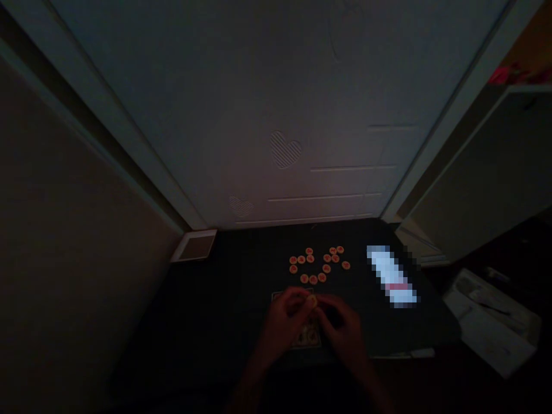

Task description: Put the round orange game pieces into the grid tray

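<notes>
My left hand (pixel 287 319) and my right hand (pixel 344 326) meet low in the dim view, fingers pinched together around one small round disc (pixel 313 300), which looks like a Chinese chess piece. Under them lies a shallow rectangular box (pixel 319 345) holding more pale round pieces, partly hidden by my hands. Beyond my fingertips, several pale discs with red markings (pixel 313 280) lie flat on the dark table (pixel 207 310), strung in a loose curved pattern. What is marked on the held piece is too dark to read.
A blurred-out bright slab (pixel 391 276) lies on the table's right side. At the back left corner sits a pale-rimmed flat tray (pixel 212 238). A white door with embossed hearts (pixel 285 149) rises behind the table. An open white box (pixel 495 322) stands lower right.
</notes>
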{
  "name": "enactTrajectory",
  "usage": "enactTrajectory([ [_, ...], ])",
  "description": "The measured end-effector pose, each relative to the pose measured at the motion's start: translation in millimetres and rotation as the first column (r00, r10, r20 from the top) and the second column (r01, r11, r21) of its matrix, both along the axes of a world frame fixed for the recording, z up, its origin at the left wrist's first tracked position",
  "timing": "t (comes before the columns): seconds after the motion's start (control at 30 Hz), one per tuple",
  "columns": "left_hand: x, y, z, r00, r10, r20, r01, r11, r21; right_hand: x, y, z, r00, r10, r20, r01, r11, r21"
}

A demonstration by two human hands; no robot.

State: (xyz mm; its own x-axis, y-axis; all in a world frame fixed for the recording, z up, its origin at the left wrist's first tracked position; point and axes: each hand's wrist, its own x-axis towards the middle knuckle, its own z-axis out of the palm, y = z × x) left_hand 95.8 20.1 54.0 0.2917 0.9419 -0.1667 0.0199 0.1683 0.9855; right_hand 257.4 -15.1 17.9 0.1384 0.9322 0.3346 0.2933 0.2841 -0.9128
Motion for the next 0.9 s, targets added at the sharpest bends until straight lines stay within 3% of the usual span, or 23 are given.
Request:
enactTrajectory([
  [0.4, -1.5, -1.3, 10.2, 0.998, 0.0, -0.067, 0.004, 0.998, 0.062, -0.9, 0.0, 4.3, 1.0, 0.015, 0.015, -0.015, 0.999, -0.037],
  [0.9, -7.5, -2.2, 4.7, 0.997, -0.077, -0.02, 0.078, 0.994, 0.078, 1.0, 1.3, -0.7, 0.998, 0.056, -0.038, -0.06, 0.99, -0.128],
])
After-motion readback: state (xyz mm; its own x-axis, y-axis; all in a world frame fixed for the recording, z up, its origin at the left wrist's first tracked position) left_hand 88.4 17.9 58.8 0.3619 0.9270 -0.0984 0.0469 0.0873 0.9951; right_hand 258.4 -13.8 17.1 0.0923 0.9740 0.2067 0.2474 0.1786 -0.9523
